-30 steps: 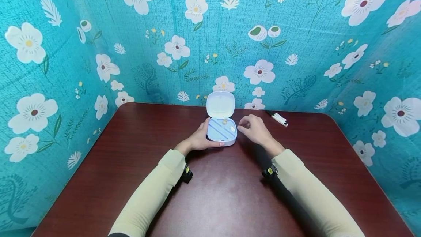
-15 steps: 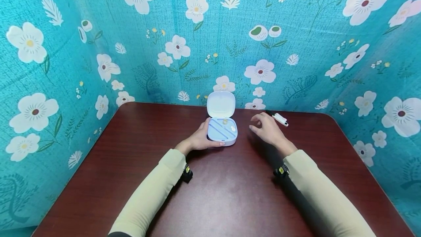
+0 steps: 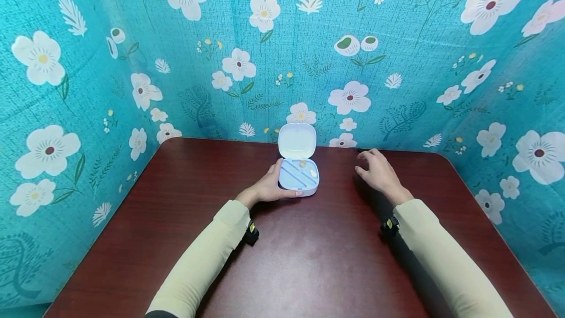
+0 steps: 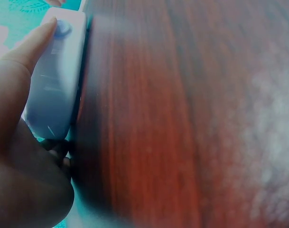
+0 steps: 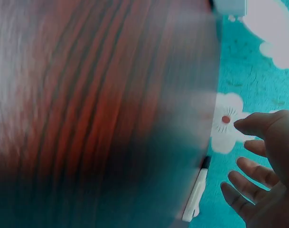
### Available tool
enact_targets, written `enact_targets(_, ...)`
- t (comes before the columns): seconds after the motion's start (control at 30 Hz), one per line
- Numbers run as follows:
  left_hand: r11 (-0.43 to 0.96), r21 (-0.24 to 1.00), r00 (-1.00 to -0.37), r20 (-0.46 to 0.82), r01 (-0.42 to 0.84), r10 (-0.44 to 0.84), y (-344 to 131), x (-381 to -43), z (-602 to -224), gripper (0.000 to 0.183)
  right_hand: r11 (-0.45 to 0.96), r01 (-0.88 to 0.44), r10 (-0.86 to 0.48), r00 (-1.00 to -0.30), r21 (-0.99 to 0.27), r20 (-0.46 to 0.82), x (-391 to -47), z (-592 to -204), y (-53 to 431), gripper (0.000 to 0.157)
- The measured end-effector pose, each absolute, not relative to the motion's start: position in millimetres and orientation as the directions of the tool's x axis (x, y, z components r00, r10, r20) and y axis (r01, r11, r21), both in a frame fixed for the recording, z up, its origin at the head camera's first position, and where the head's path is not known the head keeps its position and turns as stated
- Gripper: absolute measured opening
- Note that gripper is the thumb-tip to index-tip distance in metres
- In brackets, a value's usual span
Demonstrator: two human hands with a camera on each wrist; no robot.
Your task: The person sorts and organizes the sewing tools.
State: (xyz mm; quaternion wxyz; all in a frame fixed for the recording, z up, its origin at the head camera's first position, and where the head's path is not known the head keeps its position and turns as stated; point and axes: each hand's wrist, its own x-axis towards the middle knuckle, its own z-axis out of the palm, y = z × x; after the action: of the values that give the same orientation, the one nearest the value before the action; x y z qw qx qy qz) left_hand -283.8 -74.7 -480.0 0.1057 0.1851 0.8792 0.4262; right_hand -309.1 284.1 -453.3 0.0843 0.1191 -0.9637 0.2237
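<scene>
A small white-and-pale-blue case [image 3: 311, 191] stands on the table with its lid [image 3: 297, 140] raised. Diagonal dividers cross its inside; a small yellowish round spot and a white patch show at its right. My left hand [image 3: 267, 188] grips the case's left front corner, thumb along the front wall. In the left wrist view the thumb's tip lies by a round button on the case wall [image 4: 54, 90]. My right hand [image 3: 378, 170] hovers with loosely bent fingers, holding nothing. Beyond it in the right wrist view lies a slim white tool with a black end [image 5: 196, 194], mostly hidden behind the hand in the head view.
The dark red-brown wooden table [image 3: 198, 171] has rounded far corners. A turquoise flowered cloth [image 3: 247, 82] hangs right behind its far edge and along both sides. Black wrist cameras sit under both cuffs, close over the table.
My right hand has moved right, away from the case, to over the white tool, covering most of it in the head view. My left hand and the case have stayed in place.
</scene>
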Motion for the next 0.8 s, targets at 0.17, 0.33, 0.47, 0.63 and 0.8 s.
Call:
enact_targets(0.17,0.574,0.784,-0.909,-0.031,0.236,0.416,-74.4,-284.8,-480.0,0.122,0.897,-0.208,-0.148,-0.973,-0.391,0.178,-316.4,-455.7,299.0,0.042)
enact_targets(0.33,0.571,0.786,-0.908,-0.031,0.236,0.417,-74.3,-285.4,-479.5,0.121,0.908,-0.17,-0.119,-0.981,-0.383,0.155,-324.2,-457.9,311.2,0.047)
enact_targets(0.47,0.569,0.786,-0.907,-0.026,0.24,0.42,-74.4,-285.6,-479.5,0.121,0.909,-0.158,-0.115,-0.984,-0.384,0.134,-327.5,-458.6,316.4,0.049)
enact_targets(0.63,0.571,0.786,-0.907,-0.03,0.238,0.419,-74.7,-285.4,-479.5,0.121,0.912,-0.138,-0.102,-0.988,-0.386,0.112,-328.7,-458.0,318.0,0.049)
enact_targets(0.8,0.573,0.786,-0.908,-0.037,0.231,0.417,-74.7,-284.7,-478.9,0.122,0.916,-0.109,-0.087,-0.993,-0.387,0.074,-331.8,-460.7,319.4,0.052)
